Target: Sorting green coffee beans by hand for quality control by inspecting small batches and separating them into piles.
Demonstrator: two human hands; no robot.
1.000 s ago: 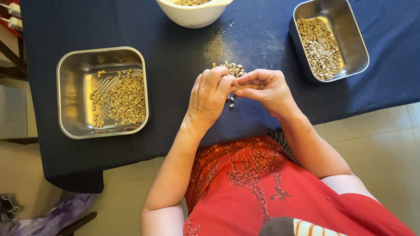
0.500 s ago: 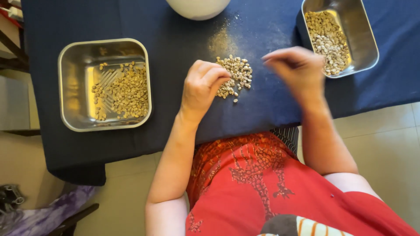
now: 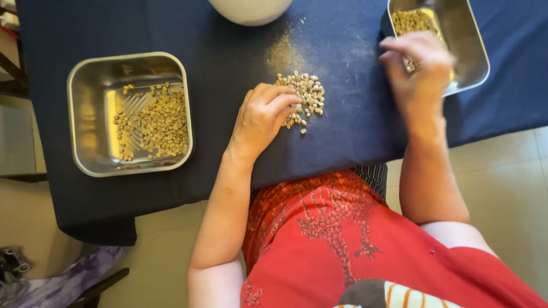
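Note:
A small heap of pale beans (image 3: 304, 94) lies on the dark blue tablecloth (image 3: 228, 68). My left hand (image 3: 262, 121) rests on the cloth just left of the heap, its fingers curled and touching the nearest beans. My right hand (image 3: 418, 69) is stretched out to the right, blurred, over the near edge of a steel pan (image 3: 471, 43) that holds pale beans; whether it holds any beans is hidden. A second steel pan (image 3: 85, 108) with yellowish beans (image 3: 157, 121) sits at the left.
The bottom of a white bowl (image 3: 250, 11) shows at the top edge, with fine dust on the cloth below it. The table's front edge runs just above my red patterned clothing (image 3: 342, 239). Tiled floor lies at both sides.
My two hands were together over the heap. The right hand has swung away to the right pan, and the left hand stays by the beans, now uncovered.

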